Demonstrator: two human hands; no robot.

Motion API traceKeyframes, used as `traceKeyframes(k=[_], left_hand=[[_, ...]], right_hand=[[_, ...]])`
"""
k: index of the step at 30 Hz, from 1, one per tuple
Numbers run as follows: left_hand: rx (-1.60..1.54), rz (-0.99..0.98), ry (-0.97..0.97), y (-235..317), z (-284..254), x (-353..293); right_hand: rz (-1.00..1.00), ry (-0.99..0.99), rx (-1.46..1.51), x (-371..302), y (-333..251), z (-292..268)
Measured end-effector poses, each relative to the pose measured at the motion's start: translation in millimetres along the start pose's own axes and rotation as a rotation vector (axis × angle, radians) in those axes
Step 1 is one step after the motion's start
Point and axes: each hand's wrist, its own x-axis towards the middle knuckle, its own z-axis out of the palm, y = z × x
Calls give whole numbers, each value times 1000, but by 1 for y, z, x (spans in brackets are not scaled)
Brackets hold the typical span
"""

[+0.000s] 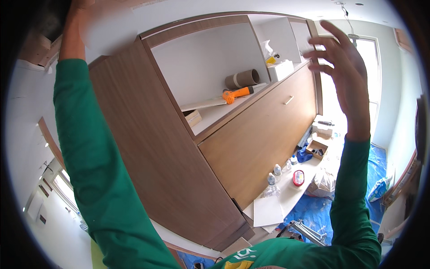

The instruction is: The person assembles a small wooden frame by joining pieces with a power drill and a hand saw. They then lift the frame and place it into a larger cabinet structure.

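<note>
Both my arms, in green sleeves, are raised. At the top left my left hand [79,15] reaches up by the ceiling, and the picture's edge cuts it off; its fingers do not show. Right beside it is a blurred whitish patch [109,31], too smeared to name. My right hand [342,74] is lifted on the right, fingers spread and bent a little, holding nothing. Between the arms stands a brown wood-faced cabinet [130,130] with a fold-down front panel [264,139] and open shelves above it.
An orange power tool [236,94] and a brown cardboard tube [242,79] lie on the shelf. Below, a white table [293,197] carries plastic bottles [272,179], a red-lidded tub [298,178] and an open cardboard box [317,149]. Blue sheeting [313,215] covers the floor; a lamp [353,36] hangs at right.
</note>
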Motion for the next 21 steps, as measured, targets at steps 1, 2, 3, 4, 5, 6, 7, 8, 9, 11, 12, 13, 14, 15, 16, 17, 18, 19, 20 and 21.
traceKeyframes(k=[1, 2, 3, 4, 5, 6, 7, 8, 9, 11, 12, 13, 14, 15, 16, 17, 18, 19, 20, 21], left_hand=[[1, 6, -2, 1, -2, 0], [20, 4, -20, 4, -5, 0], [28, 8, -29, 8, -4, 2], [16, -3, -27, -6, -2, -7], [36, 0, -41, -3, -3, -6], [64, -9, -61, 2, -6, -6], [0, 16, -29, 3, 6, -1], [-2, 18, -37, 4, 9, -1], [59, 4, -81, 12, 2, -1], [41, 9, -103, 14, 5, 3], [41, 5, -131, 15, 4, 7], [20, 0, -165, 17, 5, 8], [-56, -36, -264, 21, -4, 11], [51, -101, -283, 21, -9, 9], [155, -169, -304, 19, -15, 5], [273, -239, -329, 25, -24, 2], [397, -314, -354, 32, -36, -2], [511, -384, -374, 33, -44, -10], [622, -445, -397, 34, -43, -14], [615, -436, -368, 35, -39, -18]], right_hand=[[49, 26, 27, -12, 0, -1], [83, 16, 61, -24, 9, -2], [147, 17, 78, -37, 14, -8], [222, 15, 65, -48, 23, -10], [273, 21, 98, -65, 31, -11], [328, 18, 139, -84, 45, -10], [369, 34, 83, -104, 33, -31], [441, 21, 90, -126, 46, -39], [560, 3, 164, -148, 72, -33], [749, 48, 172, -196, 94, -50], [842, 67, 182, -223, 114, -59], [905, 87, 157, -258, 138, -77], [967, 104, 136, -296, 163, -97], [1000, 55, 31, -332, 178, -116], [1034, 7, -76, -370, 191, -135], [974, -87, -200, -411, 206, -153], [909, -188, -319, -453, 219, -173], [933, -290, -459, -502, 232, -199], [951, -383, -597, -548, 240, -221], [1091, -406, -603, -576, 235, -233]])
